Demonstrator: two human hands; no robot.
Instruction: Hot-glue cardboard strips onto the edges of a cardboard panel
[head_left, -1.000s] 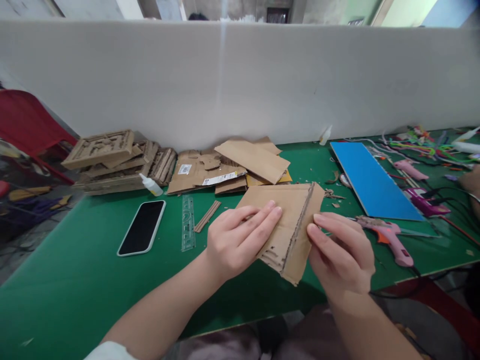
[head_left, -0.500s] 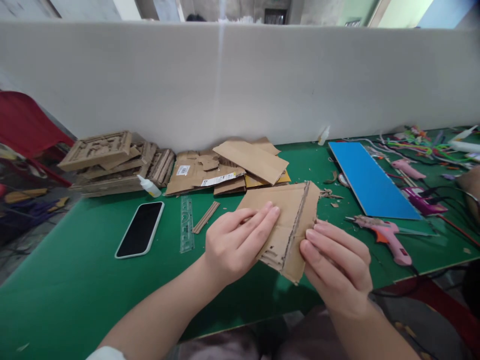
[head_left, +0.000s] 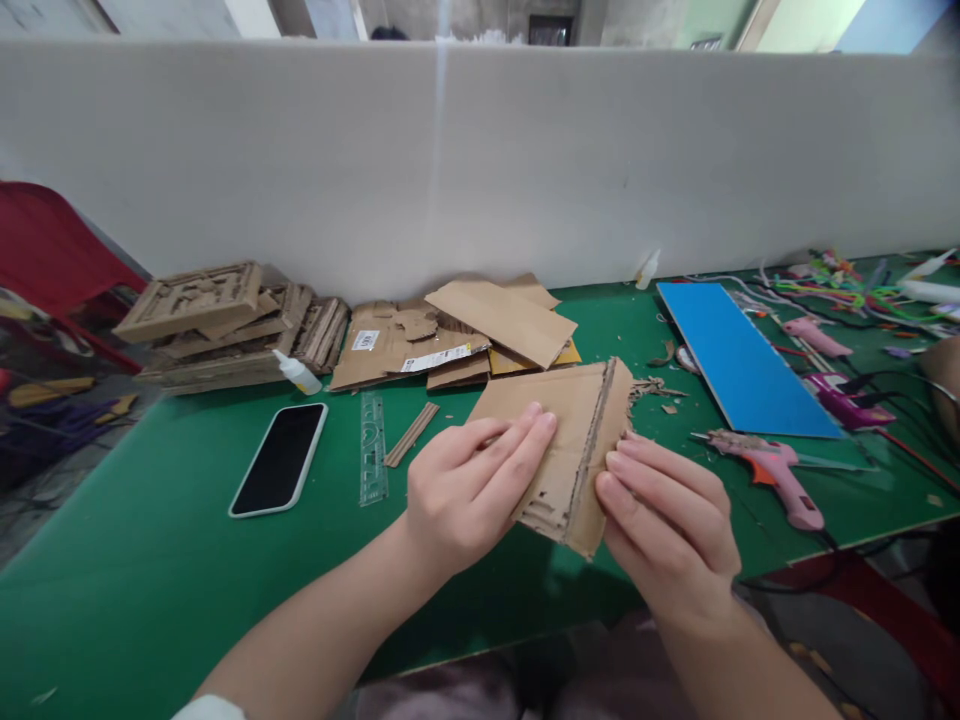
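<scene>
A brown corrugated cardboard piece with a scored crease along its right side is held above the green table between both hands. My left hand lies on its left part with fingers stretched over the top face and the thumb underneath. My right hand grips the narrow flap to the right of the crease, fingers pressed together against it. The flap is bent upward along the crease.
A phone, a clear ruler and a cardboard strip lie left of the hands. Cardboard stacks and flat sheets sit by the white wall. A glue bottle, a blue board and pink glue guns lie around.
My right hand has pushed leftward, folding the cardboard's right flap up along the crease, so the flap looks narrower. My left hand has kept its place.
</scene>
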